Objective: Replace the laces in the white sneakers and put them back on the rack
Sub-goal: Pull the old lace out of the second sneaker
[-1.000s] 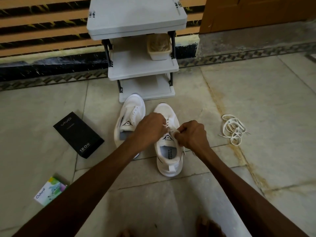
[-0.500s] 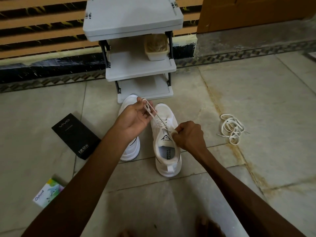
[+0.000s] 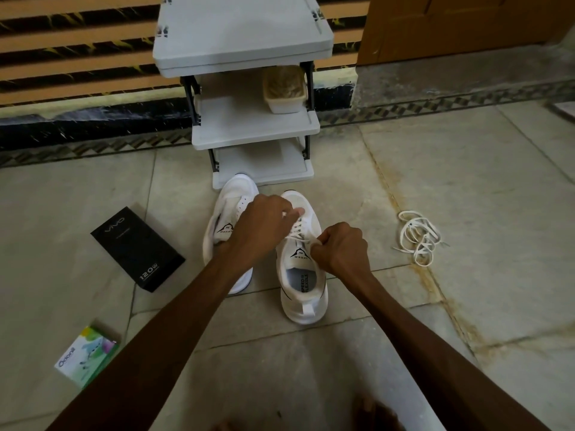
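Far left on the floor (image 3: pixel 466 169) sit a green box (image 3: pixel 85 356) and a black box (image 3: pixel 137 248). Next, both white sneakers stand side by side just in front of the rack (image 3: pixel 255 126). The left hand (image 3: pixel 261 225) crosses the left sneaker (image 3: pixel 231 194), its grip pinching the lace (image 3: pixel 295 233) on the right sneaker (image 3: pixel 303 293). The right hand (image 3: pixel 342 248) has its grip clenched round the lace end by the tongue. A loose lace (image 3: pixel 418 236) lies tangled further right.
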A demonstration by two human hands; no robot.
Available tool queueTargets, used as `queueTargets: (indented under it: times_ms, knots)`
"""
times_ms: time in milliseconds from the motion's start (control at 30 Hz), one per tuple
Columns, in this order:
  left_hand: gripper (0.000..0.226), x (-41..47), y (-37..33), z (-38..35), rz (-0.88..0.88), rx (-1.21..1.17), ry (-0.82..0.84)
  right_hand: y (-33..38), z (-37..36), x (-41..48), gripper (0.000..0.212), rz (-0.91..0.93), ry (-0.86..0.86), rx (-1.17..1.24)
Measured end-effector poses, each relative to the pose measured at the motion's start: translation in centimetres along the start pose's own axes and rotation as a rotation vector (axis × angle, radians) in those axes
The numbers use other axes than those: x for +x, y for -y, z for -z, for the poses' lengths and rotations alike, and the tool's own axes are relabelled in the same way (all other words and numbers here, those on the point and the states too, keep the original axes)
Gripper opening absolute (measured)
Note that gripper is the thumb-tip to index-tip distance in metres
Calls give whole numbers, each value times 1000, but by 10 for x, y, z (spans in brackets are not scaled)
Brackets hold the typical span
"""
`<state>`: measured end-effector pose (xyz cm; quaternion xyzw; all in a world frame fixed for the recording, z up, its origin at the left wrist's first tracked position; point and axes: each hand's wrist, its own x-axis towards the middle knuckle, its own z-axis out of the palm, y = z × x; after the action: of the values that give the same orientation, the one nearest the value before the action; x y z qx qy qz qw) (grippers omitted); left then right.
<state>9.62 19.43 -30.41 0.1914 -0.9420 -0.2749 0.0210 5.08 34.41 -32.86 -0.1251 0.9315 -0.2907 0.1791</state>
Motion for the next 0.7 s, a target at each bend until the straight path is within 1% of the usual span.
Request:
queueTargets:
  times_ms: [33, 100, 167, 200, 333, 400, 433, 467, 533, 567, 633, 700]
  knots:
    - [35, 0, -1, -2, 0, 91, 45, 1, 1, 0, 28, -4, 10, -9]
    - [41, 2, -6, 1, 9, 225, 150, 1, 2, 2, 28, -15, 26, -22]
    - [46, 4, -13, 7, -6, 302, 210, 0, 3, 2, 22, -19, 27, -10]
    - [45, 4, -16, 10, -19, 328, 225, -1, 3, 2, 21, -17, 24, -4]
    - [26, 1, -14, 9, -58, 353, 213, 0, 2, 1, 21, -8, 17, 7]
    - [18, -3, -13, 6, -55, 275, 211, -1, 3, 1, 20, -14, 21, 1]
    - [14, -3, -12, 7, -52, 191, 183, -1, 4, 1, 20, -22, 24, 5]
    - [9, -3, -12, 10, -28, 78, 132, -2, 4, 1, 19, -28, 26, 15]
    - [11, -1, -10, 21, 32, -136, -17, -4, 5, 2, 18, -33, 23, 24]
    - [12, -1, -7, 27, 34, -176, -88, -4, 5, 2, 18, -29, 22, 19]
    - [3, 0, 1, 32, 37, -179, -128, -5, 3, 2, 17, 2, 29, 20]
    - [28, -5, 6, 28, 80, -192, -90, -8, 1, 1, 12, 53, 34, 49]
